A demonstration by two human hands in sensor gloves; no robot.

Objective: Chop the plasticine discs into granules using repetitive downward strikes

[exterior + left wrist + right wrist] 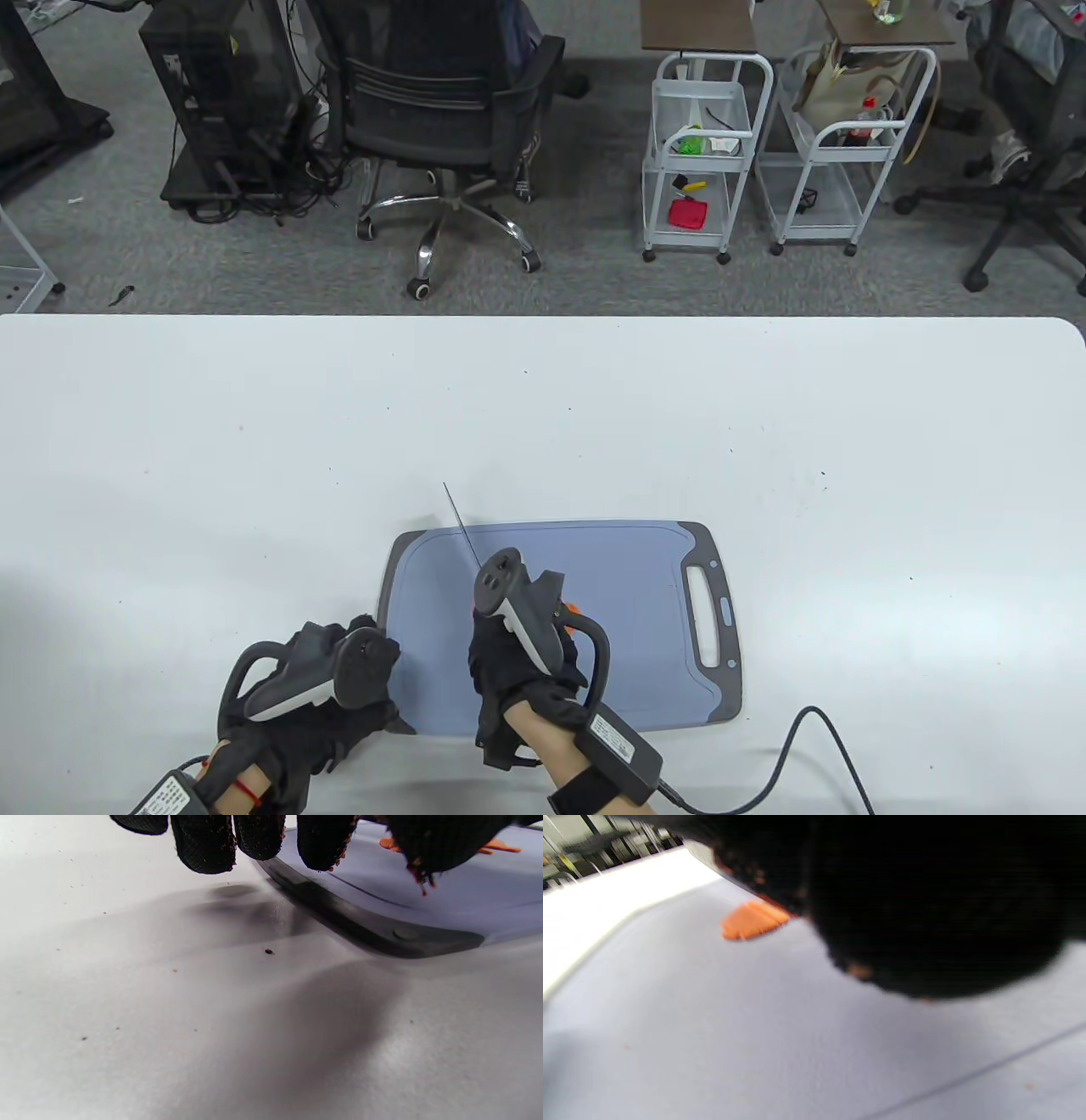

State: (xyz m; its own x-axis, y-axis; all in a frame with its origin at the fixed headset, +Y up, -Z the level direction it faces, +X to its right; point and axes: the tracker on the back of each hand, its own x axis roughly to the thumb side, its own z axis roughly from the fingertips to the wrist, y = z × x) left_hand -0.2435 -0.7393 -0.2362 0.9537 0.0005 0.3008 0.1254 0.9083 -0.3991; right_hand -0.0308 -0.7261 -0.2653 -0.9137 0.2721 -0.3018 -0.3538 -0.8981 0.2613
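Orange plasticine [753,921] lies on a blue cutting board [628,586] on the white table [254,441], beneath the right hand [517,654], which grips a thin knife [458,522]. Left hand [339,679] hovers at the board's near-left corner, fingertips [203,844] apart, holding nothing.

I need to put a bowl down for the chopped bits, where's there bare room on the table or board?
The table is bare beyond the cutting board, and right of its handle slot. The board's right half is bare too. It is crowded at the board's near left, around the left hand, right hand and orange plasticine.
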